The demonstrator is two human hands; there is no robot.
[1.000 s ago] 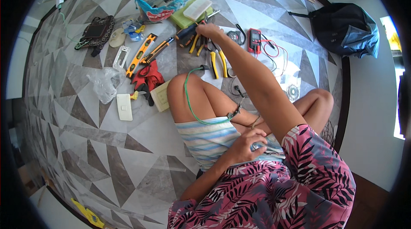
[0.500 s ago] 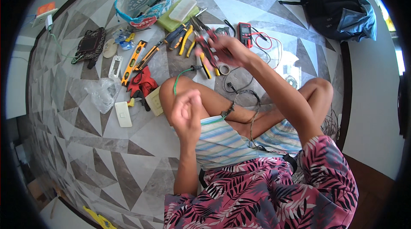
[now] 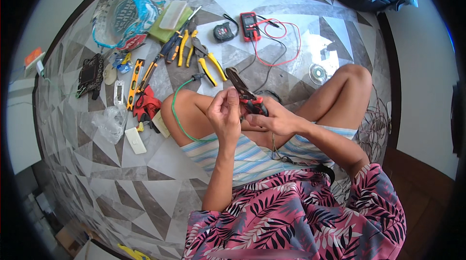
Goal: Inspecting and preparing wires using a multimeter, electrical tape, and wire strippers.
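In front of my lap, my right hand [image 3: 274, 117] grips a wire stripper [image 3: 238, 81] by its red and black handles, with the dark flat metal head pointing up and away. My left hand [image 3: 225, 112] is beside the tool's handles, thumb and fingers pinched together. Whatever is between those fingertips is hidden. A green cord [image 3: 180, 120] curves from a black connector [image 3: 198, 76] over my left knee and passes behind my left wrist. Part of a black cord [image 3: 269, 94] shows just beyond the tool.
Yellow-handled cutters [image 3: 208, 63], yellow pliers [image 3: 187, 49], an orange level [image 3: 135, 85] and red gloves [image 3: 147, 103] lie ahead and left. Beyond are a tape measure [image 3: 223, 32], a red multimeter [image 3: 250, 26] and a blue-rimmed bag [image 3: 127, 22]. A white switch plate [image 3: 135, 140] is by my left knee.
My right hand has come back from the tools on the floor, bringing the wire stripper to my lap. My left hand has moved up and right to meet it. The view has shifted.
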